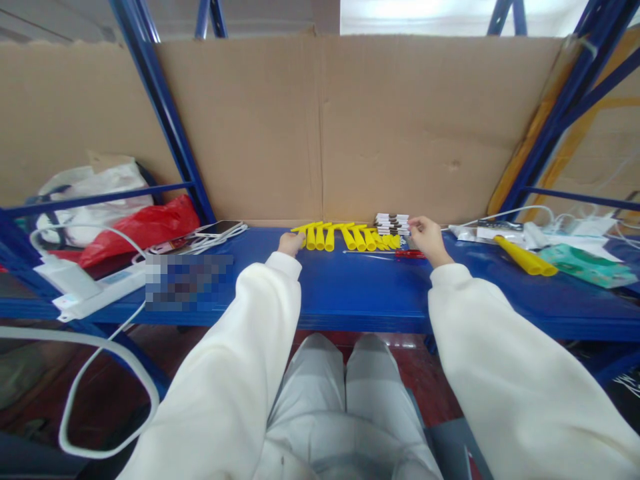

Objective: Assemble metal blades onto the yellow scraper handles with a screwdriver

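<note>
A row of yellow tubes lies on the blue table between the hands, its left end at the left hand. Smaller yellow pieces, a white stack and a red-handled screwdriver lie near the right hand, with a cardboard panel standing behind. The hands are well apart, fingers curled; whether either grips anything, I cannot tell.

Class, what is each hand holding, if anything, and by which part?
It cannot be told: the left hand is at the leftmost yellow pieces, the right hand beside the white stack, but neither grip shows clearly.
</note>
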Demonstrator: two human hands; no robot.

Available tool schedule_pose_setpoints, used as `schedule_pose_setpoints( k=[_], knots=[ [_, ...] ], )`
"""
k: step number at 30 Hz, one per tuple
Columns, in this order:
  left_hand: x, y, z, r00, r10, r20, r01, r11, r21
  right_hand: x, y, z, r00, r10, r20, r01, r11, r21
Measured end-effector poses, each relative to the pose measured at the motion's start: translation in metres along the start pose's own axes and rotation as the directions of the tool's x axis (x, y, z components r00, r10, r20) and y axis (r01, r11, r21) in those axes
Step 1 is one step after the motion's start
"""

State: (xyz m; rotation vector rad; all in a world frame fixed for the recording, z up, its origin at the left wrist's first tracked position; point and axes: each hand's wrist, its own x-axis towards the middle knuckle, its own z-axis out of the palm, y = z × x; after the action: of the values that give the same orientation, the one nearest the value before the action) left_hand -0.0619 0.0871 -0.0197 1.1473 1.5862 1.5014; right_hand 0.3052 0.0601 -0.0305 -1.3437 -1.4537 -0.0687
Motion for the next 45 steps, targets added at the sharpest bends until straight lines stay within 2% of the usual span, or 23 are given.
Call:
schedule_pose_setpoints(
  k=[4, 7, 10, 12, 17, 21, 25, 31, 38, 45],
  knots=[
    [-0.003, 0.006, 0.003, 0.998, -0.059, 0.014, 0.06, 0.989, -0.137, 0.0, 0.0, -0.001, 1.0, -0.019, 0.009, 0.019, 1.0, -0.01],
    [-0.007, 0.012, 0.003, 0.995, -0.081, 0.061, 0.098, 0.923, -0.372, -0.001, -0.002, -0.002, 1.0, -0.013, 0.022, 0.014, 1.0, -0.017],
    [-0.014, 0.017, 0.003, 0.99, -0.028, 0.135, 0.102, 0.813, -0.573, -0.001, -0.004, -0.003, 0.999, -0.007, 0.031, 0.008, 1.0, -0.012],
    [-0.018, 0.019, 0.004, 0.984, 0.047, 0.172, 0.068, 0.794, -0.604, -0.002, -0.005, -0.003, 0.999, -0.013, 0.031, 0.013, 1.0, -0.001],
    [-0.022, 0.017, 0.007, 0.946, 0.203, 0.251, -0.034, 0.836, -0.548, -0.004, -0.009, -0.004, 0.999, 0.0, 0.05, -0.001, 1.0, 0.023],
    [-0.02, 0.014, 0.008, 0.942, 0.251, 0.225, -0.117, 0.87, -0.479, -0.005, -0.012, -0.003, 0.996, 0.04, 0.079, -0.042, 0.999, 0.027],
    [-0.018, 0.013, 0.009, 0.953, 0.254, 0.167, -0.152, 0.872, -0.465, -0.005, -0.012, -0.003, 0.996, 0.036, 0.076, -0.038, 0.999, 0.027],
    [-0.016, 0.013, 0.012, 0.95, 0.268, 0.159, -0.158, 0.854, -0.495, -0.005, -0.012, -0.003, 0.992, 0.068, 0.111, -0.072, 0.997, 0.029],
    [-0.018, 0.015, 0.009, 0.958, 0.27, 0.095, -0.212, 0.894, -0.395, -0.005, -0.01, -0.002, 0.996, -0.017, 0.086, 0.014, 0.999, 0.036],
    [-0.027, 0.02, 0.007, 0.973, 0.215, 0.087, -0.171, 0.918, -0.357, -0.007, -0.011, -0.002, 0.995, -0.01, 0.099, 0.006, 0.999, 0.041]
  ],
)
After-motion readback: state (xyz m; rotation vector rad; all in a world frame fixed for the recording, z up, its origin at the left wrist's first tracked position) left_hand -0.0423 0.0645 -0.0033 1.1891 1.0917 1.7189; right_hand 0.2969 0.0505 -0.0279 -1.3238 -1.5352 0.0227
